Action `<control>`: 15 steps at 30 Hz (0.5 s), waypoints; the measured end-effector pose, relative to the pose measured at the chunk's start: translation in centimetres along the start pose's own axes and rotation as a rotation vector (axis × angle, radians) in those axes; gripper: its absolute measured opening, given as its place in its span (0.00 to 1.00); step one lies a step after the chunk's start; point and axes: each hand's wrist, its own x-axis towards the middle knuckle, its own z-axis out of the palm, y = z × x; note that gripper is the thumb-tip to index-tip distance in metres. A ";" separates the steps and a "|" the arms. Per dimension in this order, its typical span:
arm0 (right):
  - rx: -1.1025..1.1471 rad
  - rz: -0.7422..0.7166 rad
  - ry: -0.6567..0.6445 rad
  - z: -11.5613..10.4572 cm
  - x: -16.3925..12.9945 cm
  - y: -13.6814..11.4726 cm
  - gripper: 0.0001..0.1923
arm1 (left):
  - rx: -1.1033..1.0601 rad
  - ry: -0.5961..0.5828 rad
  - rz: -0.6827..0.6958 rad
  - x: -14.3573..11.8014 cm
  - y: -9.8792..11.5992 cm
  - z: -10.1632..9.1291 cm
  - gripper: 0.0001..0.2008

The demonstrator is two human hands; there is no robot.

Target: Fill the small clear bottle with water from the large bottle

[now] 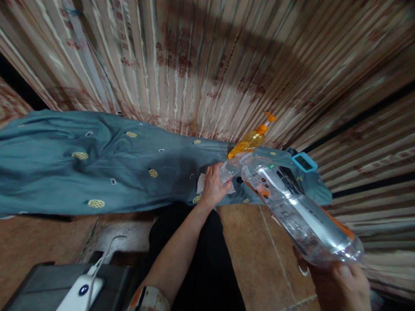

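While your right hand (352,283) grasps the large clear bottle (301,211) near its base, your left hand (214,185) is closed around the small clear container (228,170). Use the large clear bottle as the reference for all positions. It is inclined, base raised toward you, with its neck directed at the small clear container, which sits just to the left of that neck; contact between the two cannot be confirmed. You have a white paper (201,183) left of the neck, partly covered by your left hand. Just beyond the neck is an orange pump bottle (248,142). To the far right of the neck, note the blue-framed device (304,162) with a dark screen. A teal patterned cloth (123,160) extends well to the left of the large clear bottle; the pleated curtain (201,65) hangs behind it.
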 end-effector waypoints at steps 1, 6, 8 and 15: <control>0.002 0.000 0.003 0.0 0.0 -0.1 0.33 | 0.000 -0.001 0.000 0.0 0.0 0.0 0.29; -0.055 -0.003 0.034 0.2 -0.3 -0.4 0.31 | -0.002 0.009 0.006 -0.1 0.0 0.1 0.29; -0.096 -0.009 0.058 0.3 -0.5 -0.6 0.30 | 0.000 0.015 0.010 -0.1 0.0 0.1 0.29; -0.068 0.022 0.026 0.6 -0.6 -1.0 0.32 | 0.005 0.007 0.009 0.0 0.1 0.0 0.28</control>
